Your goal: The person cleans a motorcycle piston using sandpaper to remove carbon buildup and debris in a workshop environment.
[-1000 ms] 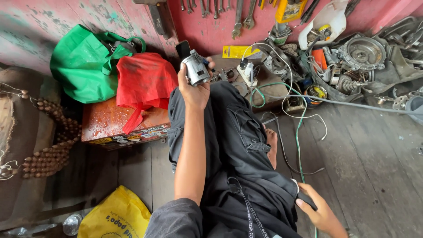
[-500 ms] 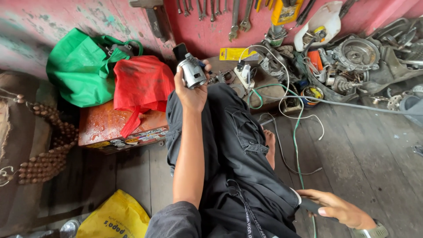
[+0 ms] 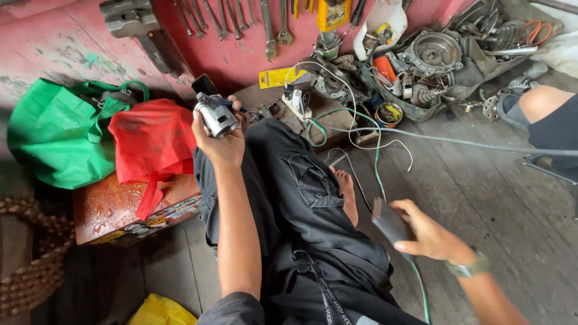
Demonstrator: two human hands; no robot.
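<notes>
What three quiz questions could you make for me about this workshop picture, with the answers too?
1. True or false: the left hand holds a shiny silver metal cylinder part.
2. Which bag lies nearer the silver part: the green fabric bag or the red fabric bag?
3. What does the right hand grip: A, a flat dark grey piece; B, a wrench; C, a bottle?

Key: 1 true. 2 the red bag. 3 A.
</notes>
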